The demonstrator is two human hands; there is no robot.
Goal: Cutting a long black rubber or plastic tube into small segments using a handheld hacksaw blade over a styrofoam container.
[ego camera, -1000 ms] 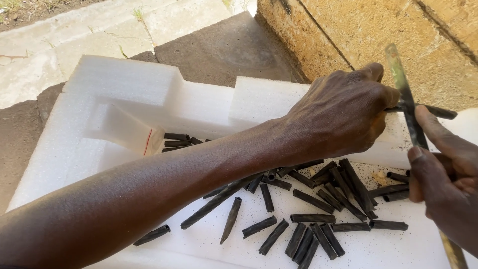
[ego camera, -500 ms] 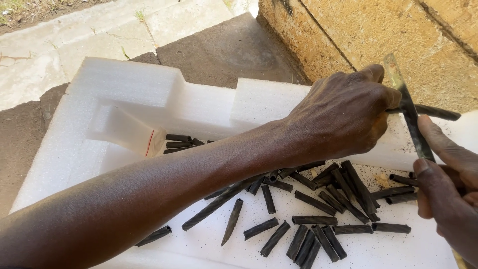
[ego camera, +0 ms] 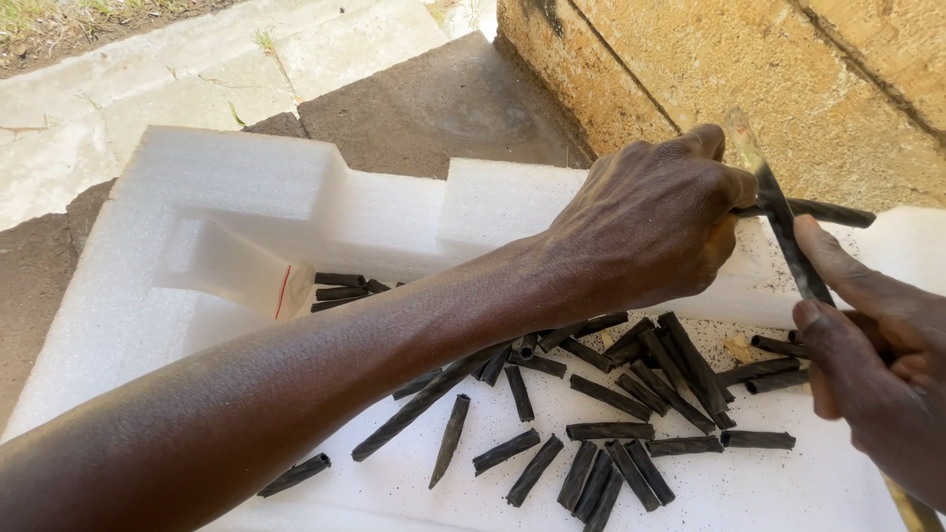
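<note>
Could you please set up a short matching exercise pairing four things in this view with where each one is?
Things:
1. left hand
2. right hand
3. cut black tube pieces
4. stone wall

Places:
A. scattered on the white foam tray
B. upper right, behind the tray
C. lower right, on the knife
D. centre, gripping a long black tube

Pairs: 1-D, 2-C, 3-A, 4-B

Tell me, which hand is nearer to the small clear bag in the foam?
Left. The left hand is up right of the bag, holding a black stick; the right hand with the blade is farther right.
</note>
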